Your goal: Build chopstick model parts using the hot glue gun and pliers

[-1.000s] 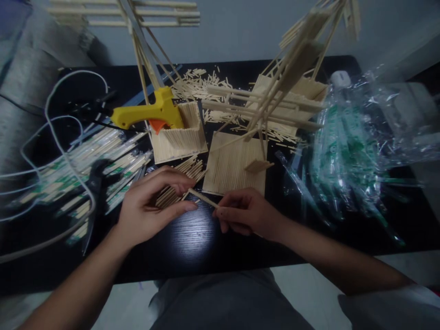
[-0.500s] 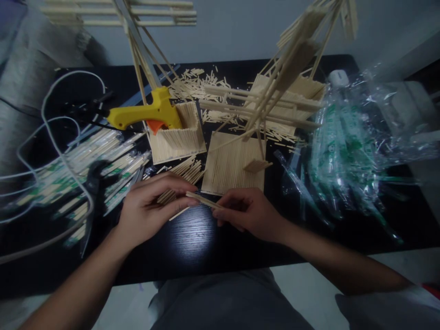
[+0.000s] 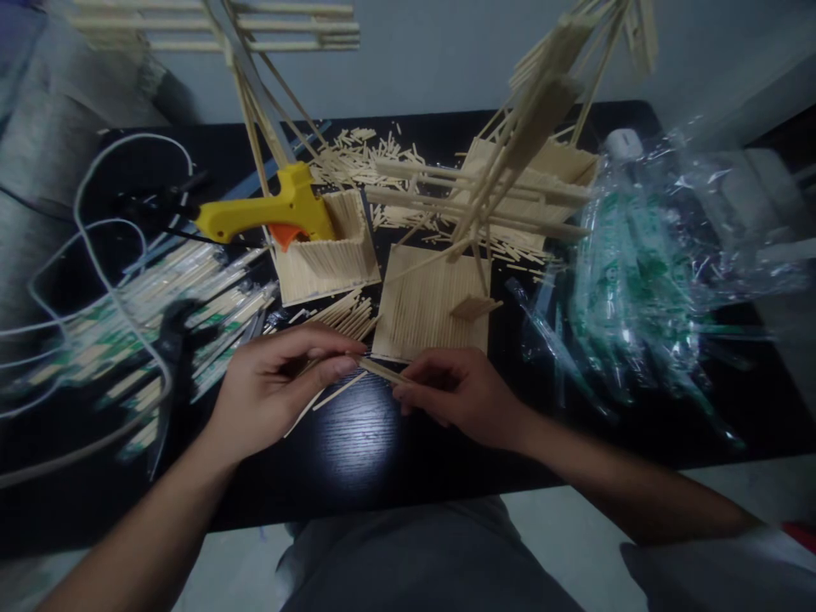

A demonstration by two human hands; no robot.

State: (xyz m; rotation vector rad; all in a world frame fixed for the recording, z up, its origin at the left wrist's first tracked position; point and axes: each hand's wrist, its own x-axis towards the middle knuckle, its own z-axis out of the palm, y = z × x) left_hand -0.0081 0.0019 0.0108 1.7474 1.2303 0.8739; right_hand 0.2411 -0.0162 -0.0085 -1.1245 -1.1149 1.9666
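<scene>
Now grips a short wooden stick [image 3: 377, 371] at both ends: left hand [image 3: 274, 391] pinched shut on its left end, right hand [image 3: 460, 396] closed on its right end. Holds it just over the black table [image 3: 357, 450], near side of the flat stick panel [image 3: 421, 297], right of the loose stick pile [image 3: 348, 314]. Yellow glue gun [image 3: 268, 212] far left, well apart.

Black table [image 3: 357, 459], cluttered.
On it: glue gun [image 3: 268, 212], stick box [image 3: 325, 255], flat panel [image 3: 430, 302], loose sticks [image 3: 344, 319], offcuts [image 3: 357, 157], wrapped chopsticks [image 3: 159, 314] and cable [image 3: 82, 221] left, wrappers [image 3: 637, 280] right.
</scene>
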